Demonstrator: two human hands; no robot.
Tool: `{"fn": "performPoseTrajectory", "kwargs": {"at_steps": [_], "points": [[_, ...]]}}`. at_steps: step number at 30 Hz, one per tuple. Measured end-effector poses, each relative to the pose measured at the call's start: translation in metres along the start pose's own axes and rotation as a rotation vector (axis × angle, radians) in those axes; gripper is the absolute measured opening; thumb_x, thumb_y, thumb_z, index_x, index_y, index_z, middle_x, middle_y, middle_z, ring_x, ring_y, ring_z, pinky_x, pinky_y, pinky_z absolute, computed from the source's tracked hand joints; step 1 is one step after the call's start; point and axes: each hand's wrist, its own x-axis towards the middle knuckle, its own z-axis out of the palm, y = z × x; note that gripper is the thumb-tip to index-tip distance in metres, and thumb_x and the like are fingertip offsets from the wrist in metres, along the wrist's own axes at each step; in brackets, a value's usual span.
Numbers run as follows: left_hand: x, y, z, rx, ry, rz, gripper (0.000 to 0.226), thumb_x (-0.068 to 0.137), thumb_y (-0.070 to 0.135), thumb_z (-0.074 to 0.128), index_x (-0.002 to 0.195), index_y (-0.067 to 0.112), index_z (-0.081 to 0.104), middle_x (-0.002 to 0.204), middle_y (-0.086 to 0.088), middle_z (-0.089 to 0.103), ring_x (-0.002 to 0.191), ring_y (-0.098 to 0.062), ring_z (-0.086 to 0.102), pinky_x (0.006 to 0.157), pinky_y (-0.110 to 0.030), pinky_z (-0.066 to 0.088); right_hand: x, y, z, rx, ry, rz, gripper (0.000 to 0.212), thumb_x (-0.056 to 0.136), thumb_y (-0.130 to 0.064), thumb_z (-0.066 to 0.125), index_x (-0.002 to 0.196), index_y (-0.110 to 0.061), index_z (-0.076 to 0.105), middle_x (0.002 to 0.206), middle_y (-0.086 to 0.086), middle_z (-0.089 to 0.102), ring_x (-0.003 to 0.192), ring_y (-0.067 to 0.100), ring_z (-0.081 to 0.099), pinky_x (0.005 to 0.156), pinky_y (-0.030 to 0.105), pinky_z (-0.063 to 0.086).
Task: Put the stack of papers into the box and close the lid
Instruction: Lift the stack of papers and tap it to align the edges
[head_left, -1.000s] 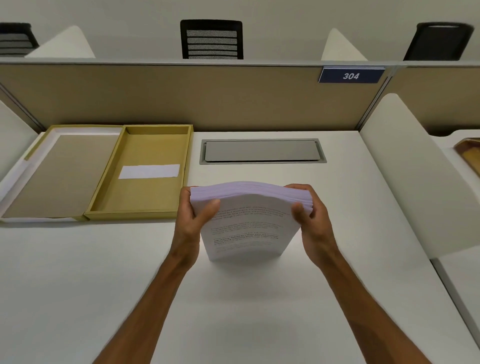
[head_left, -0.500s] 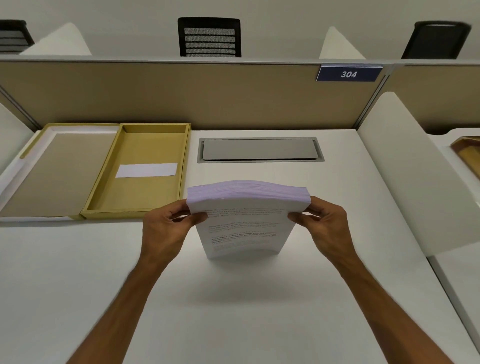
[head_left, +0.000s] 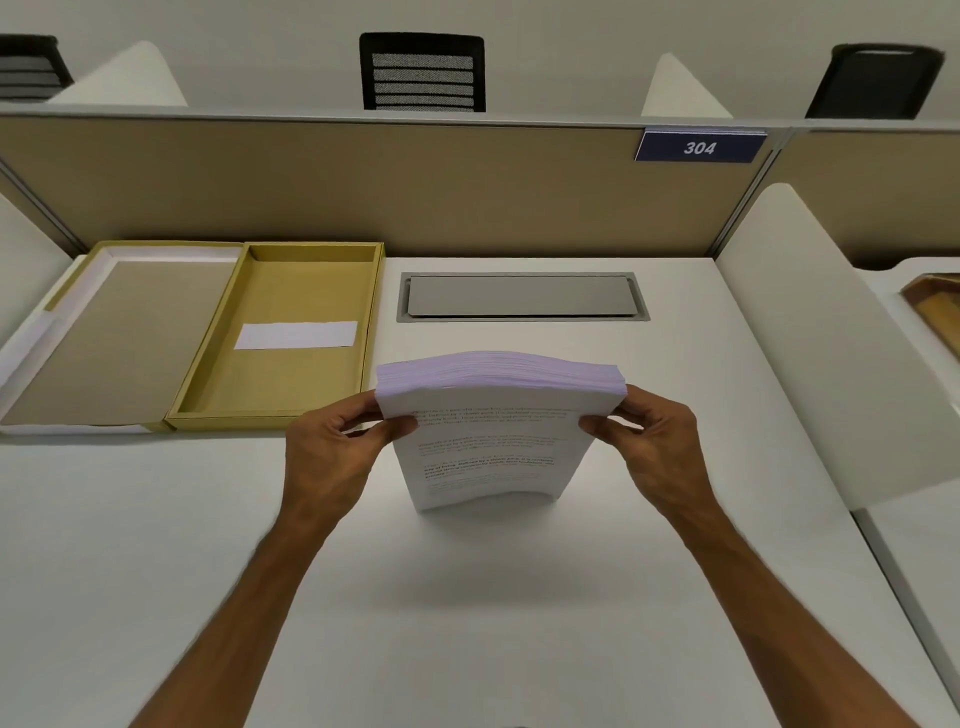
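I have the stack of papers (head_left: 496, 431) standing on its bottom edge on the desk (head_left: 467, 623), left hand (head_left: 332, 457) and right hand (head_left: 660, 452) pinching its upper corners, and the open box (head_left: 280, 338), lying lengthwise away from me, sits to the left, nearer my left hand.

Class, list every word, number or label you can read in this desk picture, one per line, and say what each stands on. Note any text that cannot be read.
"304": white digits on the blue nameplate fixed to the partition.
Printed paragraphs on the front sheet of the stack of papers: too blurred to read.
White label inside the box: blank, no text visible.
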Motion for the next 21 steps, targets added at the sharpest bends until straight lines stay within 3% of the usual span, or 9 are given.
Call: {"fn": "performPoseTrajectory", "kwargs": {"at_steps": [7, 10, 13, 17, 21], "points": [[-0.007, -0.021, -0.001, -0.006, -0.073, -0.097, 0.03, 0.078, 0.01, 0.081, 0.101, 0.027, 0.074, 0.086, 0.032, 0.073, 0.088, 0.007, 0.07, 0.076, -0.007, 0.052, -0.01, 0.015, 0.004, 0.046, -0.036, 0.051, 0.039, 0.083, -0.007, 0.076, 0.113, -0.031, 0.07, 0.107, -0.009, 0.075, 0.103, 0.019, 0.069, 0.086, 0.034, 0.059], [-0.014, -0.033, 0.0, -0.021, -0.087, -0.153, 0.028, 0.076, 0.002, 0.081, 0.101, 0.014, 0.077, 0.087, 0.025, 0.076, 0.086, 0.005, 0.071, 0.074, -0.007, 0.052, -0.013, 0.027, 0.003, 0.057, -0.07, 0.12, 0.042, 0.08, -0.003, 0.079, 0.113, -0.028, 0.072, 0.108, -0.007, 0.076, 0.105, 0.019, 0.07, 0.091, 0.042, 0.057], [-0.018, -0.04, 0.003, -0.017, -0.11, -0.177, 0.027, 0.077, 0.0, 0.08, 0.101, 0.012, 0.077, 0.086, 0.023, 0.076, 0.086, 0.004, 0.071, 0.073, -0.005, 0.05, -0.016, 0.039, 0.005, 0.046, -0.081, 0.168, 0.046, 0.077, 0.004, 0.078, 0.104, -0.034, 0.074, 0.105, -0.008, 0.077, 0.101, 0.018, 0.072, 0.092, 0.047, 0.057], [-0.016, -0.044, 0.007, -0.02, -0.095, -0.186, 0.024, 0.076, 0.002, 0.081, 0.098, 0.012, 0.079, 0.088, 0.018, 0.077, 0.088, -0.003, 0.073, 0.075, -0.007, 0.051, -0.015, 0.049, 0.008, 0.044, -0.08, 0.156, 0.043, 0.078, 0.007, 0.076, 0.104, -0.028, 0.075, 0.104, -0.006, 0.077, 0.098, 0.021, 0.073, 0.088, 0.043, 0.058], [-0.012, -0.043, 0.008, -0.067, -0.076, -0.211, 0.026, 0.076, 0.003, 0.082, 0.101, 0.01, 0.079, 0.088, 0.016, 0.078, 0.085, -0.004, 0.074, 0.081, -0.015, 0.056, -0.01, 0.048, 0.012, 0.057, -0.064, 0.136, 0.04, 0.079, 0.009, 0.073, 0.101, -0.023, 0.075, 0.099, -0.008, 0.078, 0.092, 0.016, 0.071, 0.08, 0.028, 0.056]]}}
